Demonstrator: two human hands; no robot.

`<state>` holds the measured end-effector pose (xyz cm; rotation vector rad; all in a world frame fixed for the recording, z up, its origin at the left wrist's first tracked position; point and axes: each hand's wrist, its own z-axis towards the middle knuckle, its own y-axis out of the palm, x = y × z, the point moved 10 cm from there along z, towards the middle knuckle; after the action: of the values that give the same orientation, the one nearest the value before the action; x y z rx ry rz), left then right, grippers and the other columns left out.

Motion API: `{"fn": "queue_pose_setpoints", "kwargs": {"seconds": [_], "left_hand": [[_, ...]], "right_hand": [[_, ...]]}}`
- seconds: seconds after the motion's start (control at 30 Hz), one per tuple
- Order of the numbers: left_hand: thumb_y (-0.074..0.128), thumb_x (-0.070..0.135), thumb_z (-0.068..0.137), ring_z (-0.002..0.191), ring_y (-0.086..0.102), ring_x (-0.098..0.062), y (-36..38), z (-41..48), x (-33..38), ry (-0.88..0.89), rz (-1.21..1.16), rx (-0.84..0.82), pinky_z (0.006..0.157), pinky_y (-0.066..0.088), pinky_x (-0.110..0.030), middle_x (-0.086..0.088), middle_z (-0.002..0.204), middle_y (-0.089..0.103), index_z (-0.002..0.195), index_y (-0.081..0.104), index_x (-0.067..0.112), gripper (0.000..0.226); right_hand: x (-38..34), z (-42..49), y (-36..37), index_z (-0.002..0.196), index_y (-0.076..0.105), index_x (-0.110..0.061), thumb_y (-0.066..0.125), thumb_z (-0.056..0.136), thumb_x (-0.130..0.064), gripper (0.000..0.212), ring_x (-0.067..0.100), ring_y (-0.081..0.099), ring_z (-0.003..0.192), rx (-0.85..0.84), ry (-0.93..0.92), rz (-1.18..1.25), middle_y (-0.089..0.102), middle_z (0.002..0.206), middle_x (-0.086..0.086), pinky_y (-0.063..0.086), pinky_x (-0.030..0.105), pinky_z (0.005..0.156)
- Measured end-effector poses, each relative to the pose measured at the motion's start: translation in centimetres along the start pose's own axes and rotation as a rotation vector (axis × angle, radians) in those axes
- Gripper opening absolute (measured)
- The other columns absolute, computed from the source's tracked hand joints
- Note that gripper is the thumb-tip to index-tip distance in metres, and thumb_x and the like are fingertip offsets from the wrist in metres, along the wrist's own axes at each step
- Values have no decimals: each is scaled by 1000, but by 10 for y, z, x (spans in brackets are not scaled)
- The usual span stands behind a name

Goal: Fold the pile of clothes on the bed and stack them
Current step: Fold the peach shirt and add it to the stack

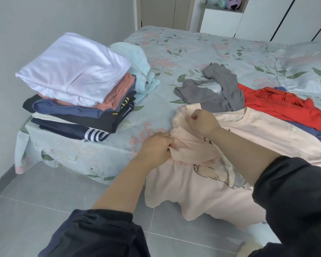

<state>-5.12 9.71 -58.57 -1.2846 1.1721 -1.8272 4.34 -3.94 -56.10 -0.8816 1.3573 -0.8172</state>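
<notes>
Bare bedspread (156, 108) between folded stack (76, 86) and grey garment (211, 93).

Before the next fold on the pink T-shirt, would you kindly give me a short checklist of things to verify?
1. Left hand grips the pink T-shirt: ok.
2. Right hand grips the shirt near its shoulder: ok.
3. Shirt spread flat: not ok, it is bunched between the hands and its hem hangs over the bed edge.
4. Shirt apart from the unfolded clothes: not ok, its top edge meets the grey garment.
5. Bare bed between the shirt and the folded stack: ok.
6. Stack steady enough for one more piece: cannot tell, the white top piece sits sloped.
</notes>
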Motion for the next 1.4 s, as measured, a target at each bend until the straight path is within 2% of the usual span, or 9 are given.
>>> {"fn": "queue_pose_setpoints", "kwargs": {"seconds": [0.13, 0.23, 0.4, 0.6, 0.73, 0.93, 1.07, 1.23, 1.4], "left_hand": [[54, -1, 77, 100, 52, -22, 3, 2, -2, -6, -19, -33, 78, 44, -34, -1, 99, 63, 94, 69, 13, 26], [51, -6, 73, 96, 52, -24, 4, 1, -1, 15, -33, -38, 74, 42, -32, -3, 94, 63, 91, 70, 11, 30], [51, -6, 72, 96, 55, -24, 2, 3, -12, -17, -13, -70, 69, 36, -28, -3, 97, 64, 92, 71, 11, 34], [54, -3, 75, 103, 54, -23, 7, 8, -9, -50, -24, -123, 79, 43, -30, 1, 104, 64, 96, 72, 17, 35], [54, -5, 73, 103, 55, -24, 8, 9, -8, -52, -44, -118, 81, 45, -33, -1, 104, 65, 94, 72, 16, 35], [54, -4, 74, 99, 55, -21, 10, 8, -20, -98, -92, -163, 75, 39, -24, 0, 103, 65, 92, 72, 15, 32], [55, 2, 75, 96, 55, -21, 7, 11, -24, -105, -80, -147, 77, 43, -28, -1, 100, 66, 88, 71, 18, 26], [55, 6, 76, 91, 56, -18, 9, 12, -31, -111, -77, -148, 74, 42, -26, 4, 92, 66, 88, 70, 22, 25], [61, 6, 76, 71, 54, -8, 1, 13, -31, -142, -275, -65, 64, 41, -20, 12, 73, 60, 79, 71, 21, 18]], "right_hand": [[-25, 14, 27, 65, 55, -11, 59, 87, -32, 30, 18, 49, 66, -93, -10, 64, 53, 64, -1, 38, 23, 59], [-4, 24, 37, 56, 48, -10, 58, 82, -2, 30, 15, 44, 45, -188, 225, 527, 47, 50, 3, 32, 19, 40], [65, 35, 9, 65, 53, -5, 49, 90, -2, 25, 19, 50, 53, -10, 487, 741, 56, 66, 11, 40, 26, 49], [3, 38, 20, 46, 42, -16, 60, 87, -42, 52, 8, 46, 44, -19, 101, 328, 48, 44, -4, 37, 20, 49], [-16, 43, 46, 49, 39, -13, 61, 86, -16, 43, 20, 48, 65, -107, 22, 153, 48, 52, -2, 38, 25, 58], [76, 54, 3, 87, 60, -11, 49, 93, -10, 13, 23, 60, 81, 108, 518, 568, 62, 82, 7, 38, 21, 67], [95, 39, 33, 84, 53, -14, 52, 97, -18, 14, 14, 53, 65, -54, 634, 985, 54, 79, 3, 47, 28, 50], [70, 11, 47, 81, 54, -19, 61, 86, -50, 32, 12, 54, 41, -366, 535, 808, 55, 51, -2, 47, 21, 43], [61, -8, 46, 104, 59, -12, 58, 92, -22, 16, 16, 64, 75, -607, 432, 918, 67, 88, 5, 53, 29, 67]]}}
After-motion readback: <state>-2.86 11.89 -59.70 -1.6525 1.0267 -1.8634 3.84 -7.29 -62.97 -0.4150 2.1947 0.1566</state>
